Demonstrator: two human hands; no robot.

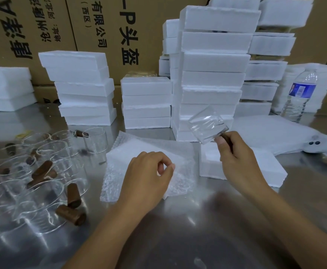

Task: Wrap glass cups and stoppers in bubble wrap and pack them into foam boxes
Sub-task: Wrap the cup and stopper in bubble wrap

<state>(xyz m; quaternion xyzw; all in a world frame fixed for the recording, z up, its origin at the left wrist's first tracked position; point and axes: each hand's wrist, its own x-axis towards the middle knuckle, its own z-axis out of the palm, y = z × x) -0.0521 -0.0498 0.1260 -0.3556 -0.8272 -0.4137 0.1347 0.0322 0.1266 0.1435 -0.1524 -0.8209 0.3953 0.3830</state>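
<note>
My right hand (234, 158) holds a clear glass cup (207, 126) tilted in the air, together with a brown stopper (226, 139) pinched under the thumb. It hovers above an open foam box (242, 166) on the steel table. My left hand (149, 171) rests on a stack of bubble wrap sheets (149, 150) in the middle, its thumb and forefinger pinching the top sheet's edge. Several more glass cups (61, 152) and brown stoppers (71, 214) lie at the left.
Stacks of white foam boxes (213, 74) stand across the back before cardboard cartons (100, 26). A water bottle (300, 94) stands at the right, with a pile of bubble wrap (271, 133) and a white tool (321, 146) beside it. Foam sheets (5, 88) lie far left.
</note>
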